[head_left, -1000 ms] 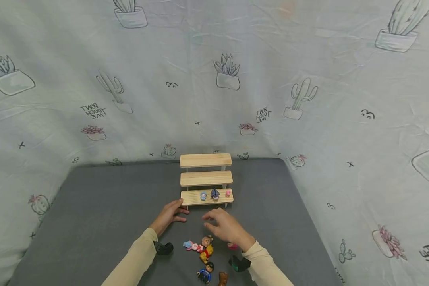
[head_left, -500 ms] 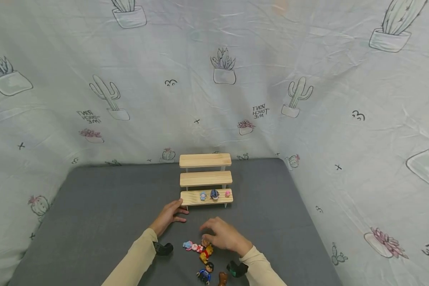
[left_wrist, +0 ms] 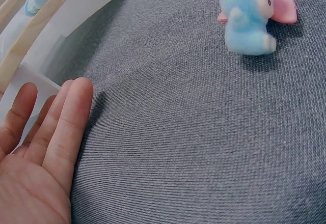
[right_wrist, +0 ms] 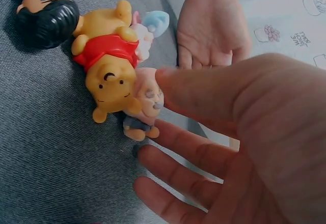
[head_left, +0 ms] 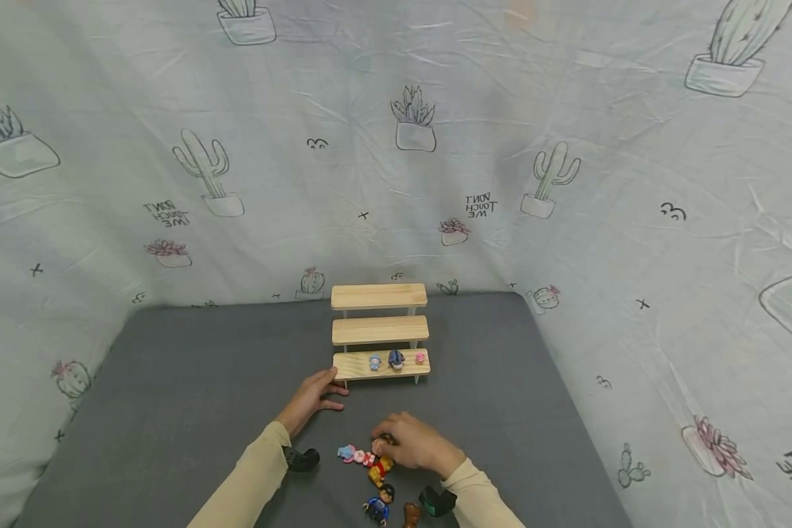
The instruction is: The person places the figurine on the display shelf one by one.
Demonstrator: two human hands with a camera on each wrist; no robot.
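My right hand (head_left: 414, 443) half-curled around the small pale figure (right_wrist: 146, 102), not gripping yet. Risk: fingers bump the yellow bear (right_wrist: 108, 63) touching it, scattering the pile.

A grey felt-like table mat (head_left: 191, 396) lies before a pale draped cloth printed with potted cacti (head_left: 567, 132). A black-haired figure in blue (head_left: 378, 503) and a small brown figure (head_left: 411, 514) lie near the mat's front edge.
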